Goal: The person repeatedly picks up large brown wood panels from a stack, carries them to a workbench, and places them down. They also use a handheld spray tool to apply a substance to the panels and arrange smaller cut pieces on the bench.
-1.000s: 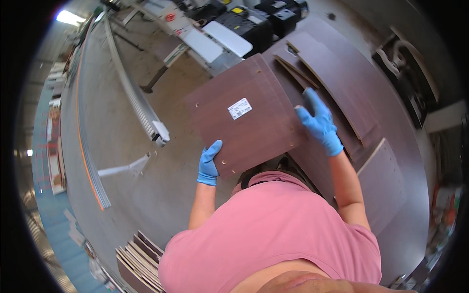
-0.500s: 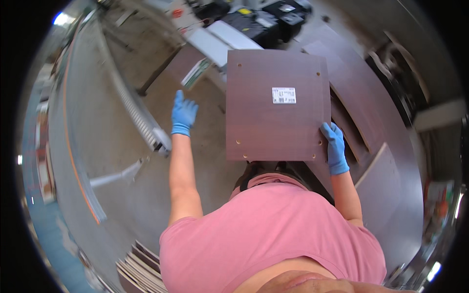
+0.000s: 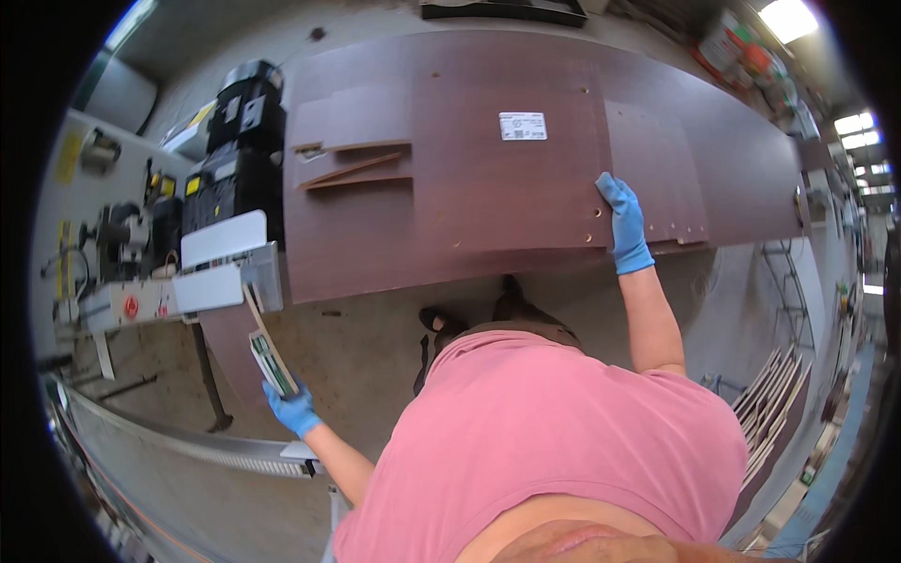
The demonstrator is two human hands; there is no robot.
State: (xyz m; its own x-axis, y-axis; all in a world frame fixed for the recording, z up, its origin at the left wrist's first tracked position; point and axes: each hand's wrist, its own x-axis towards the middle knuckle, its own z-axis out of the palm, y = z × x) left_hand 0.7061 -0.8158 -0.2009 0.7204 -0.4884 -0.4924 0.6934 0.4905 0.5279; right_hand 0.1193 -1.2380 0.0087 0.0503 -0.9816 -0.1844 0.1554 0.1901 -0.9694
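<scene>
A square brown panel with a white label and drilled holes is in front of me, over the large brown table surface. My right hand grips its right edge, thumb and fingers close together. Whether the panel rests fully on what lies beneath cannot be told. Low on the left, my left hand is closed at the lower end of a green-and-white strip. This strip lies along a pale board edge; the fingertips are partly hidden.
Narrow brown pieces stick out left of the panel. More brown panels lie to its right. Black machine units and light metal plates stand at the left. A roller rail runs low left; several boards stand at lower right.
I have turned right, bringing the table in front and the machine to my left. The panel has come over the table in my right hand. My left hand, empty before, has reached the green-and-white strip.
</scene>
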